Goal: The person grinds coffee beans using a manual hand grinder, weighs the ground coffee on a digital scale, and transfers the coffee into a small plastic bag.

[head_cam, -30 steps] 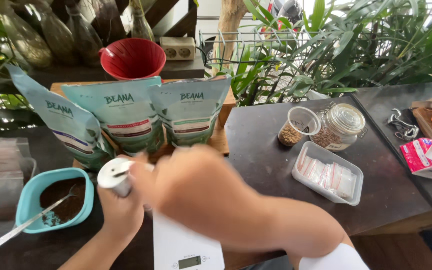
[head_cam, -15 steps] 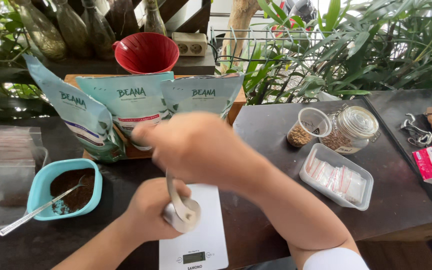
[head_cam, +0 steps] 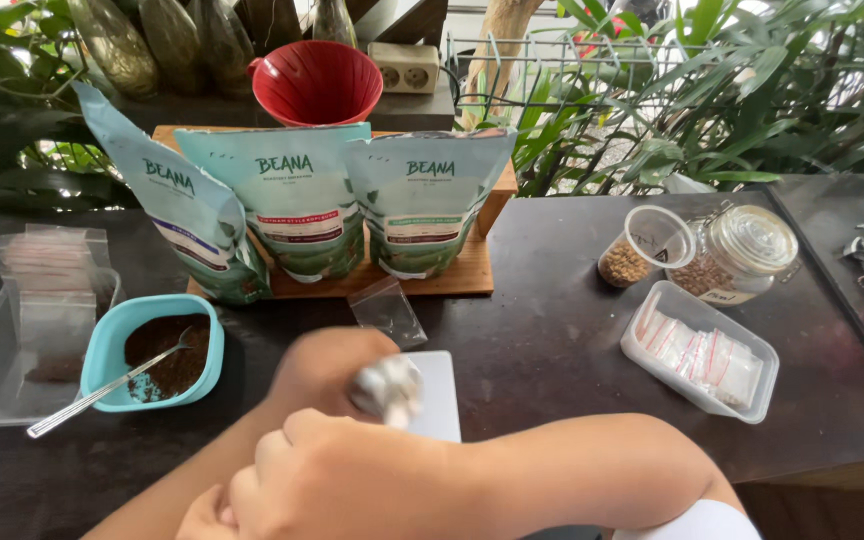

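Hands (head_cam: 352, 440) pinching blurred white object (head_cam: 388, 388) over scale (head_cam: 437, 395); teal bowl (head_cam: 112, 330) left, pouches (head_cam: 302, 200) behind.

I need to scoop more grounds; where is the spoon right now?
In the head view the spoon is at the left, its bowl resting in the teal bowl of coffee grounds, handle pointing out over the dark table.
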